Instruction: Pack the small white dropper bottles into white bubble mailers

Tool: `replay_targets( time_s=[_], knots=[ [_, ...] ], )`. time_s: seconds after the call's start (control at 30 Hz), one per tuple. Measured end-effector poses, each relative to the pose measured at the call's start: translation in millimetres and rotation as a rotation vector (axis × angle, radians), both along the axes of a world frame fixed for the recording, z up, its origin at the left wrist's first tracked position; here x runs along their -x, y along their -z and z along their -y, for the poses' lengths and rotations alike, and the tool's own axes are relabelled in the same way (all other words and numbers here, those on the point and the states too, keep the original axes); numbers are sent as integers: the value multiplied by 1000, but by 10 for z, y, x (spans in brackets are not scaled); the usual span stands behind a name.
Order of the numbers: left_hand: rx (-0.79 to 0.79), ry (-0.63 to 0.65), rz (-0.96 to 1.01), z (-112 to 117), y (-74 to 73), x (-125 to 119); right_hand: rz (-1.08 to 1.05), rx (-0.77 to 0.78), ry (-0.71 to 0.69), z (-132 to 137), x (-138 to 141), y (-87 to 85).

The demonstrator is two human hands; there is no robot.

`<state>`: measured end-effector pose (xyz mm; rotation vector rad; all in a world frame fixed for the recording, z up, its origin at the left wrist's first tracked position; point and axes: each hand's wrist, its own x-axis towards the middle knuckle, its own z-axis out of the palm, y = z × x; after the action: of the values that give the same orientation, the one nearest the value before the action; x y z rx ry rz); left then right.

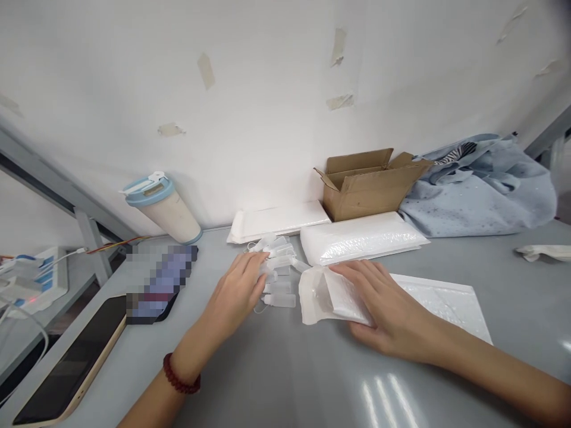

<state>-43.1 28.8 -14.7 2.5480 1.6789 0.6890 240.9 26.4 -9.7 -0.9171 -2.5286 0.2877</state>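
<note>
Small translucent squeeze bottles (280,299), several of them, lie in a loose row on the grey table. My left hand (238,285) is over their left end, its thumb and fingers closed around one bottle (282,261) that points toward the mailer. My right hand (379,306) grips a white bubble mailer (345,297) near its mouth, thumb below and fingers on top. The mailer's flap (313,296) is spread open toward the bottles. Beneath my right forearm, another white bubble mailer (446,300) lies flat. My right fingertips are partly hidden.
Two filled-looking white mailers, one flatter (281,221) and one puffier (361,238), lie behind the bottles. An open cardboard box (375,190) and a pale blue fabric bag (482,190) stand against the wall. At left are a tumbler (167,208), a phone (75,356) and a power strip (53,276).
</note>
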Motion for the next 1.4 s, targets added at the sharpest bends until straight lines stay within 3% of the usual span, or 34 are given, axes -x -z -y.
replay_targets(
  time_s=[0.1, 0.2, 0.27, 0.33, 0.53, 0.7, 0.9, 1.13, 1.3, 1.4],
  knots=[
    [-79, -69, 113, 44, -94, -11, -11, 9, -14, 4, 12, 17],
    [-170, -135, 489, 158, -214, -92, -29, 35, -17, 10, 18, 22],
    [-107, -50, 754, 253, -265, -186, -43, 50, -7, 11, 18, 27],
    [32, -3, 864, 334, -269, -289, -68, 52, 4, 12, 17, 31],
    [372, 47, 761, 417, -117, -486, -130, 53, -12, 35, 24, 33],
    [412, 52, 708, 441, -89, -557, -119, 97, -50, 58, 47, 54],
    [532, 92, 856, 465, -109, -556, -95, 134, -60, 73, 70, 62],
    [690, 127, 747, 409, -133, -534, -68, 92, -50, 68, 62, 69],
    [698, 14, 845, 348, -74, -535, -44, 76, -58, 78, 65, 71],
    [754, 23, 984, 331, -40, -520, -31, 91, -56, 86, 64, 60]
  ],
)
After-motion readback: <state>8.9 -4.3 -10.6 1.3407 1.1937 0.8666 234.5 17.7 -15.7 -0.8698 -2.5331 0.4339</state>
